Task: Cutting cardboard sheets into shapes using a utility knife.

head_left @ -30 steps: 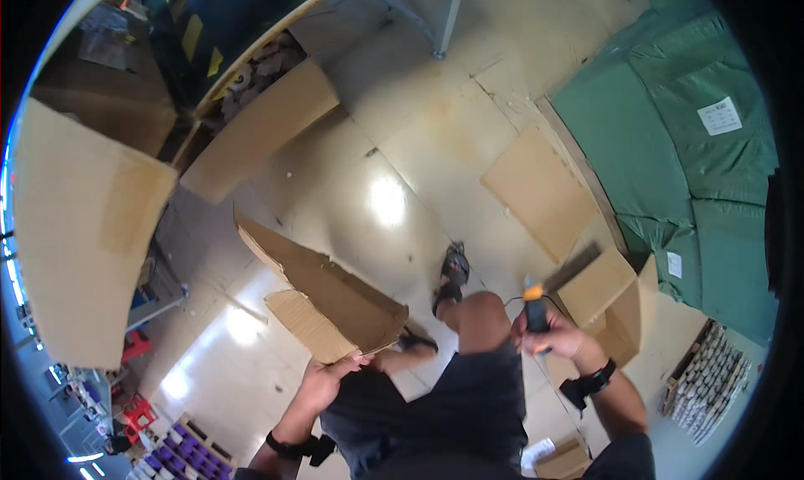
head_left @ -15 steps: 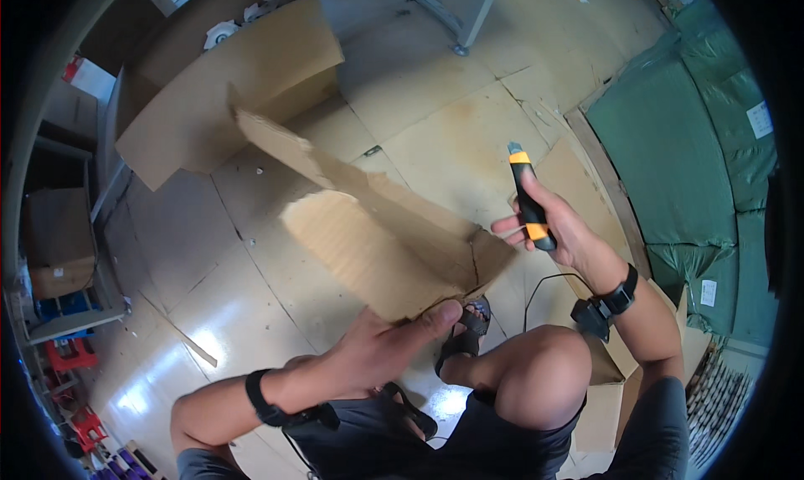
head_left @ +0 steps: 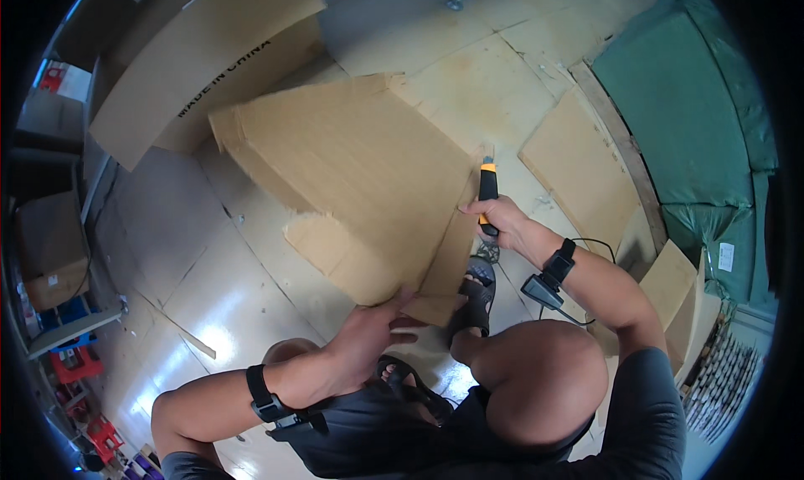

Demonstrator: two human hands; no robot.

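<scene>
Before me hangs a large piece of brown cardboard (head_left: 360, 166), with folded flaps and torn, ragged edges. My left hand (head_left: 370, 336) grips its near corner, the thumb on top and part of the fingers behind the board. On the right edge of the board is my right hand (head_left: 505, 220), closed round a black and yellow utility knife (head_left: 488, 187). The knife points away from me, and its tip is close to the cardboard's right-hand flap. Whether the blade touches the board I cannot tell.
A big open carton (head_left: 209, 69) stands at the far left. Flat cardboard (head_left: 586, 170) lies on the right, beside stacked green-wrapped bales (head_left: 678, 111). A narrow strip (head_left: 191, 339) lies on the tiled floor. Red stools (head_left: 77, 361) are at the left, and my knees and sandals are below.
The cardboard has turned so its broad face shows, and it spreads farther right. My right hand has moved left with the knife, up to the board's edge. My left hand keeps its grip.
</scene>
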